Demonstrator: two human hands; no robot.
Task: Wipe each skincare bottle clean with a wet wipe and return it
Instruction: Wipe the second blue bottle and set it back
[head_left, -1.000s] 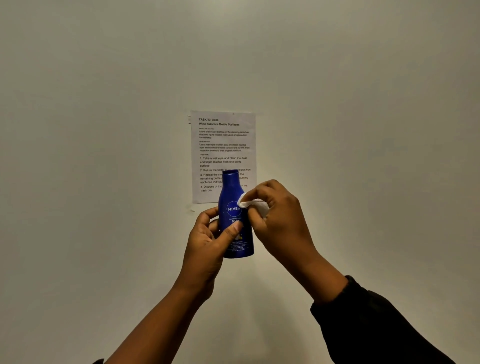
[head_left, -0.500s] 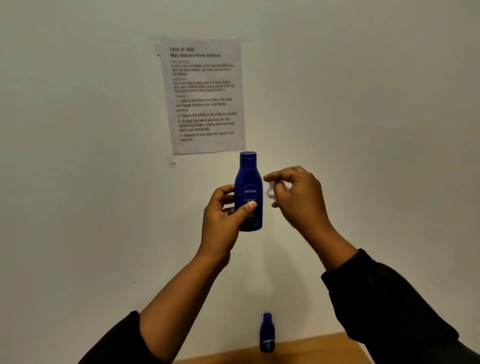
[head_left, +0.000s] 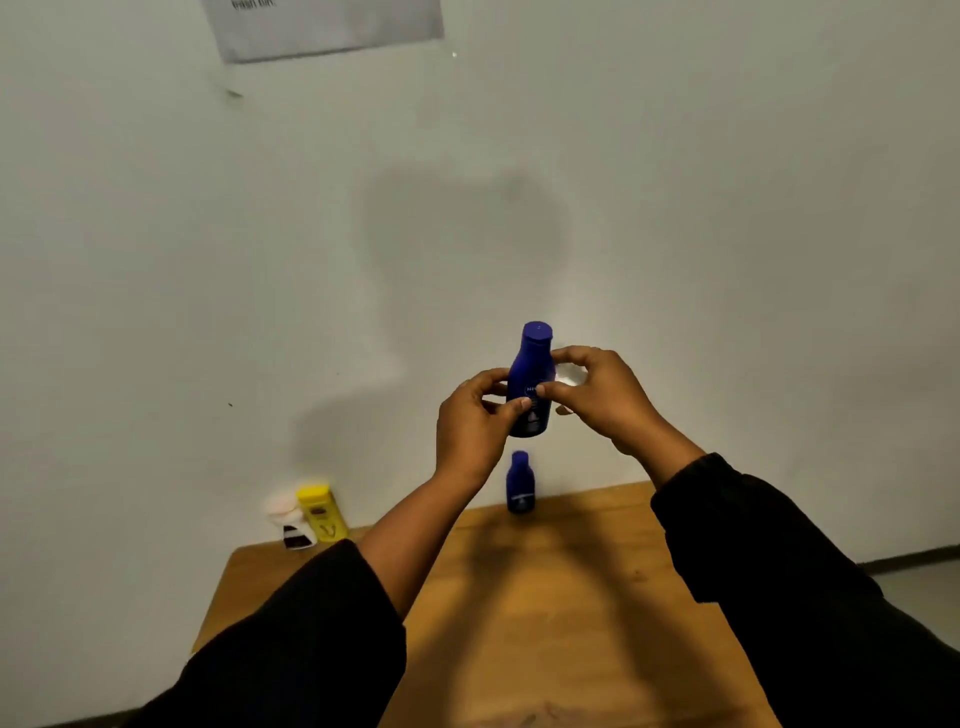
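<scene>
Blue bottle (head_left: 530, 374) upright, held in the air above the table (head_left: 571, 597), cap at 12 o'clock. Left hand (head_left: 470, 421) grips its lower body from 9 o'clock, thumb and fingers curled round it. Right hand (head_left: 602, 395) at 3 o'clock, fingers bunched round a wet wipe (head_left: 569, 375), thumb touching the bottle front. Small blue bottle (head_left: 520, 483) stands on the table's far edge at 6 o'clock; yellow bottle (head_left: 319, 512) and white bottle (head_left: 291, 519), touching, at 8 o'clock.

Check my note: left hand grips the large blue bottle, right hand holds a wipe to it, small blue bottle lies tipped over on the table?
No: in the head view the small blue bottle stands upright on the table. The rest holds: left hand, large blue bottle, right hand, wipe.
</scene>
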